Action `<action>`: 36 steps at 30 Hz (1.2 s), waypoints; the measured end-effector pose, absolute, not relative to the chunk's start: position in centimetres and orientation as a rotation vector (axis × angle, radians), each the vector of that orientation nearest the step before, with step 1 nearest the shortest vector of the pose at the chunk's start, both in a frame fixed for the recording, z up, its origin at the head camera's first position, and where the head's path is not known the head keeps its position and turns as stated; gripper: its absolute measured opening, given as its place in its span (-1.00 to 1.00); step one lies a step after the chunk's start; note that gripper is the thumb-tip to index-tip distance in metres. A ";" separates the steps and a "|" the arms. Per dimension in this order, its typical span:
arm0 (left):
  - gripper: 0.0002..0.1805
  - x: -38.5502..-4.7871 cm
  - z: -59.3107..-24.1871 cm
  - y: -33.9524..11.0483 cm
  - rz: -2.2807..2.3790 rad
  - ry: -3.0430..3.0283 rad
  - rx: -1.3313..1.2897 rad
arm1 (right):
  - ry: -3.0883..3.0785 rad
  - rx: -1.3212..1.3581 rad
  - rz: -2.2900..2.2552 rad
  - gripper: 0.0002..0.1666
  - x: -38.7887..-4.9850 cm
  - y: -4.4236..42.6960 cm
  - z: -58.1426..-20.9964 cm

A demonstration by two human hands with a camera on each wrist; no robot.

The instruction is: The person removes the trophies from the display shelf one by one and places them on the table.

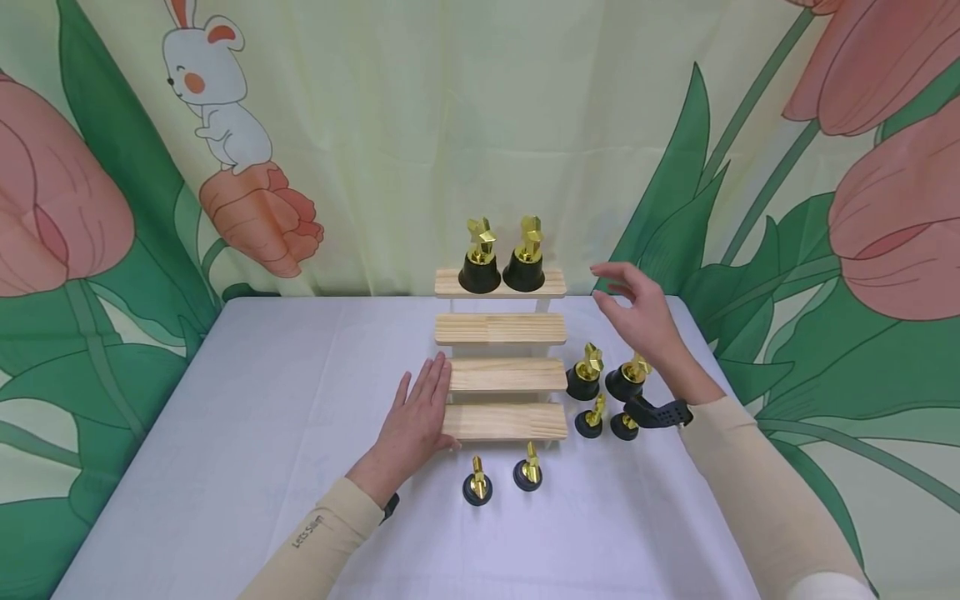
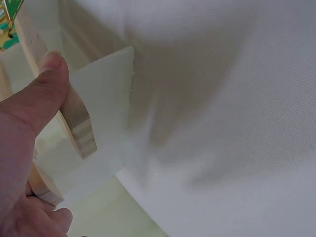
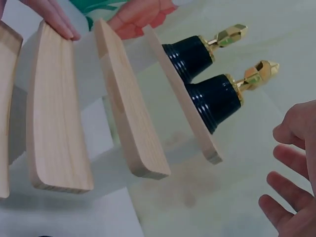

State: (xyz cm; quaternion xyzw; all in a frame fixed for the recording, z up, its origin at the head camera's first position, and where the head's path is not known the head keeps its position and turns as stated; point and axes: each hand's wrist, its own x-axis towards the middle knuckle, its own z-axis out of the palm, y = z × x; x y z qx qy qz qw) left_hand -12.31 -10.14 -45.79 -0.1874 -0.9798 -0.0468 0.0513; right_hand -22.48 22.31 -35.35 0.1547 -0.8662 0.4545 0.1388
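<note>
A four-tier wooden rack (image 1: 501,422) with pale side panels stands mid-table. Two trophies, gold stars on black bases (image 1: 479,273) (image 1: 523,273), stand side by side on its top tier. My left hand (image 1: 408,417) lies along the rack's left side with fingers straight; in the left wrist view its thumb (image 2: 47,94) touches a board's edge (image 2: 79,123). To the right of the top tier, my right hand (image 1: 641,321) is raised, fingers apart and slightly bent, holding nothing. The right wrist view shows it (image 3: 298,173) apart from the two trophies (image 3: 215,101).
Right of the rack stand two larger trophies (image 1: 582,382) (image 1: 625,382) and two smaller ones (image 1: 588,423) (image 1: 624,427), partly below my right wrist. Two small trophies (image 1: 477,487) (image 1: 528,475) stand before the rack. A printed curtain (image 1: 390,150) hangs behind the white-covered table (image 1: 247,433).
</note>
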 end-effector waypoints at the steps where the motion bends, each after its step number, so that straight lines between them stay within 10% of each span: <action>1: 0.42 -12.3 -45.8 -10.1 -0.145 -2.983 -0.570 | -2.505 0.445 1.317 -0.59 -22.6 22.2 -35.2; 36: 0.41 -12.4 -45.8 -10.1 -0.139 -2.988 -0.566 | -2.456 0.544 1.481 -0.48 -25.7 17.7 -31.7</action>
